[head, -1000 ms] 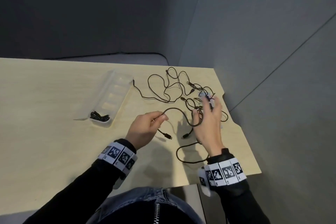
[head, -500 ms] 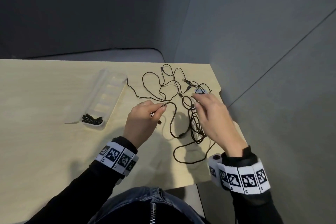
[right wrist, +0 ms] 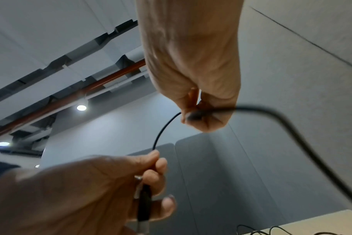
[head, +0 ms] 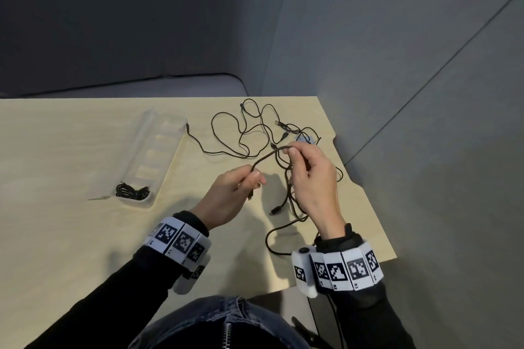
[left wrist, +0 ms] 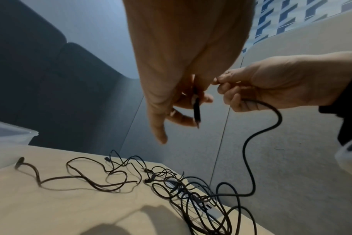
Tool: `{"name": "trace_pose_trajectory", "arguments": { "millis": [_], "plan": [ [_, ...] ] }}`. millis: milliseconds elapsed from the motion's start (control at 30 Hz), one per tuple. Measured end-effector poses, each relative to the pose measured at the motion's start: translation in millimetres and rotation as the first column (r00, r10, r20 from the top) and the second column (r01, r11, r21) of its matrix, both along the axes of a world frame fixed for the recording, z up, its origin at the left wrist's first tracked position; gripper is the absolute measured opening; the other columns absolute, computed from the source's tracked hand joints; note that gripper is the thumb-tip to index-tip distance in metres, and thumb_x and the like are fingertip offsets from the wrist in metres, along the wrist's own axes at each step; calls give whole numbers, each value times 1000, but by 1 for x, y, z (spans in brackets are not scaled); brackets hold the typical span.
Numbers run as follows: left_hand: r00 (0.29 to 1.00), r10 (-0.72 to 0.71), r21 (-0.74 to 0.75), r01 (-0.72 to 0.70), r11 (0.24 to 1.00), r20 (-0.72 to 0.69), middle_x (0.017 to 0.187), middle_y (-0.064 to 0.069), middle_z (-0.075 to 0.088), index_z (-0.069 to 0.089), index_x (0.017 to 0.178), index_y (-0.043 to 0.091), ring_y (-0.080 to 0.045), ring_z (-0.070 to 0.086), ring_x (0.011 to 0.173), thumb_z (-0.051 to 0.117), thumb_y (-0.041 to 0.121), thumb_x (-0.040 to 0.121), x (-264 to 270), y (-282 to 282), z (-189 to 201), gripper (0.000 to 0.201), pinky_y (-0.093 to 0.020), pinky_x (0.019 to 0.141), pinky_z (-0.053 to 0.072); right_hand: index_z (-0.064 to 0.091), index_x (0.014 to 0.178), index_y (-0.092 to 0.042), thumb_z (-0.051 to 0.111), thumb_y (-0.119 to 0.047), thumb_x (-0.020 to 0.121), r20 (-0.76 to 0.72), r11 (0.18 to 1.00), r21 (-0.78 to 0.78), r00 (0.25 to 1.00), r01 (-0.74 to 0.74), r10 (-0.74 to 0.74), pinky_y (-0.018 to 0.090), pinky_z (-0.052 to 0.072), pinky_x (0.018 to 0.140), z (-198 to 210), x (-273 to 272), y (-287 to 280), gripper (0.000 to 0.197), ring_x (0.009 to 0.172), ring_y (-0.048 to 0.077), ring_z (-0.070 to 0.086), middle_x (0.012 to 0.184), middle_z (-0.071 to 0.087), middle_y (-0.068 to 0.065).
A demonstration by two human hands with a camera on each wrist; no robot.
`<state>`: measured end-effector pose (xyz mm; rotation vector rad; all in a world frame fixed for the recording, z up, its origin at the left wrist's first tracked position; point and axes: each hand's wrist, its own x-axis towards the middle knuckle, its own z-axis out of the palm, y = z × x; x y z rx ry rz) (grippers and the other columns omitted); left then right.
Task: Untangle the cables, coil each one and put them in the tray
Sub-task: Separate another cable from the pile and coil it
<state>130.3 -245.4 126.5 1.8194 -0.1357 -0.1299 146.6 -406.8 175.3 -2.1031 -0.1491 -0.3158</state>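
Note:
My left hand (head: pixel 254 177) pinches a thick black cable (head: pixel 266 156) just behind its plug (left wrist: pixel 196 111), which hangs below my fingers. My right hand (head: pixel 291 149) pinches the same cable a short stretch further along, above the table. From the right hand the cable drops in loops (left wrist: pixel 249 143) into a tangle of thin black cables (head: pixel 255 133) on the far right of the table. A clear plastic tray (head: pixel 170 133) lies to the left, with one coiled black cable (head: pixel 131 191) in its near end.
The light wooden table (head: pixel 71 164) ends close on the right, with a notch in its edge near the tangle. A small grey device (head: pixel 304 139) lies under the cables. Grey partition walls stand behind and to the right.
My right hand left the tangle, where it lay spread, and now pinches the cable that my left hand holds. Both hands have risen, lifting that stretch off the table.

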Motion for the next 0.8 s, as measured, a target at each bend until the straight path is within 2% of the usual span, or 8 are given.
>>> {"name": "trace_pose_trajectory", "arguments": {
  "millis": [133,200,300,400,533,633,700,800],
  "plan": [
    [996,79,-262,-88,961,-47,60,13,54,56,82,16,-17,54,72,36,26,99,2,-6,16,28,-23,68,41,66,96,-20,57,-20,93,-55,993,92,996,72,-67,20,44,65,-6,4,-3,10,62,0,51,74,63,-5],
    [990,126,-431,-140,891,-61,84,3,65,53,83,13,-12,64,90,31,18,103,4,-9,26,29,-19,80,47,62,88,-21,60,-21,92,-129,990,138,992,29,-11,25,38,54,-11,2,-4,4,49,6,44,65,64,-1],
    [990,112,-628,-144,765,-91,128,-3,58,44,81,13,-12,57,119,26,20,104,4,-12,36,31,-27,98,47,60,79,-20,60,-16,91,-252,970,200,950,-136,185,26,32,45,-13,-6,0,13,42,13,37,67,69,3],
    [990,62,-760,-139,635,-129,126,-8,61,39,82,12,-20,57,119,23,25,104,4,-12,37,30,-32,98,49,59,76,-15,61,-11,91,-323,945,265,906,-191,274,22,34,42,-12,-10,7,15,38,12,39,65,68,0],
    [971,171,-755,-237,612,-166,77,2,66,38,82,14,-14,67,85,20,28,104,6,-11,38,32,-32,78,56,63,81,-13,63,-12,90,-401,929,266,848,-256,348,20,38,41,-11,-13,5,9,34,13,40,59,70,1],
    [941,253,-762,-331,557,-223,63,4,42,36,82,16,-6,39,49,21,28,104,14,-6,39,29,-19,52,40,68,85,-9,61,-18,92,-488,894,222,750,-388,447,20,35,42,-5,-23,1,13,38,13,38,47,60,-4],
    [933,279,-703,-355,616,-227,65,3,35,37,95,17,-4,29,45,22,29,104,18,-1,38,21,-15,44,26,71,88,-8,62,-22,91,-505,874,157,723,-461,472,19,35,48,2,-27,-3,16,45,9,39,46,51,-7],
    [964,259,-474,-256,842,-62,68,6,37,44,113,21,-2,29,48,26,34,103,18,9,28,25,-15,44,25,72,94,-14,67,-21,88,-446,845,97,735,-526,510,18,42,58,17,-29,-12,11,59,6,51,62,62,5]
  ]
}}
